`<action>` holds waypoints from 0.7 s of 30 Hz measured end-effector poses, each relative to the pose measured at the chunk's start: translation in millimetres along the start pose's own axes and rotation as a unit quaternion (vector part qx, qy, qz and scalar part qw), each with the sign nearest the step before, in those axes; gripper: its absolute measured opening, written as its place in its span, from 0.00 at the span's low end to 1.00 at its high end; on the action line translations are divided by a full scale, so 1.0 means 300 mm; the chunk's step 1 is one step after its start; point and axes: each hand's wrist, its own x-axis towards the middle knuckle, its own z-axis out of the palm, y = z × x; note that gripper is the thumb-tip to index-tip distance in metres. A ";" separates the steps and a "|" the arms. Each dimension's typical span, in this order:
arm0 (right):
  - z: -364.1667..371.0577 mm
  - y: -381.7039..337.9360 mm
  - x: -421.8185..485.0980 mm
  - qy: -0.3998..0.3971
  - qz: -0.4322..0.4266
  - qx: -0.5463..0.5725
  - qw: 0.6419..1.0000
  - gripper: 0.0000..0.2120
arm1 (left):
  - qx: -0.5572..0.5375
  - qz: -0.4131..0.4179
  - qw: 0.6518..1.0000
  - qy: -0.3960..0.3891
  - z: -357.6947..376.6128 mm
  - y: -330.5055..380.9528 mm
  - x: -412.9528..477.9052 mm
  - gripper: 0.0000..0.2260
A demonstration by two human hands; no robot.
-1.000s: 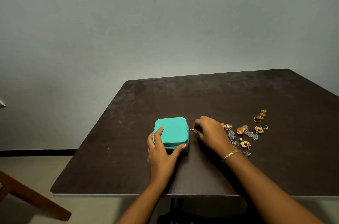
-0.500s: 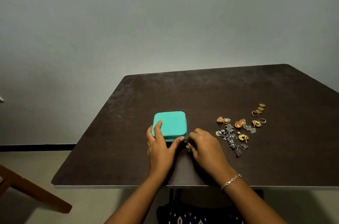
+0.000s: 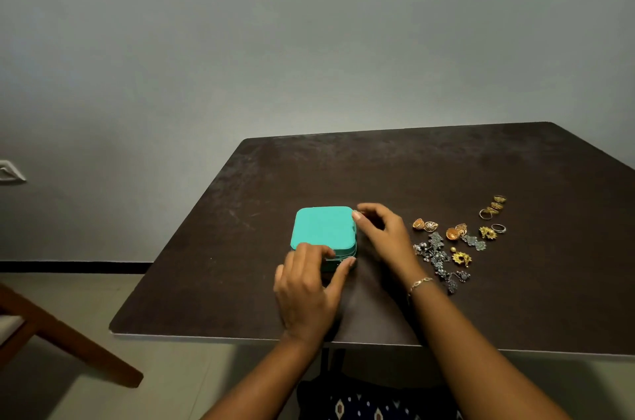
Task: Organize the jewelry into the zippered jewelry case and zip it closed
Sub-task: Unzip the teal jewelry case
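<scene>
Dark brown table (image 3: 240, 282) stands against a grey wall (image 3: 309, 41). Teal jewelry case (image 3: 323, 225) sits left of table centre, lid down, interior hidden. Left hand (image 3: 305, 296) grips the near edge, fingers curled onto the lid, thumb against the near right corner. Right hand (image 3: 385, 234) pinches the zipper pull (image 3: 355, 212) at the far right corner. Loose jewelry (image 3: 436, 249) lies on the table, right of the case and apart from it.

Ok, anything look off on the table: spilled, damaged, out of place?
Nothing damaged or spilled. The jewelry lies loose on the table, right of the teal case, whose lid is down. The left hand holds the case's front; the right hand pinches the zipper pull at its far right corner.
</scene>
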 end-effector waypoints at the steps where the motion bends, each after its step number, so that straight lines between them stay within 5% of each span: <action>1: 0.018 -0.003 0.012 -0.013 0.005 0.019 1.000 0.13 | 0.008 -0.010 1.000 -0.019 -0.001 -0.001 0.000 0.17; 12: 0.052 0.049 -0.001 -0.109 -0.028 0.016 0.993 0.31 | 0.151 -0.046 0.976 -0.147 0.005 0.008 0.003 0.16; 21: 0.054 0.053 0.001 -0.107 -0.046 0.005 0.993 0.28 | 0.144 -0.108 0.961 -0.210 0.004 0.050 0.015 0.16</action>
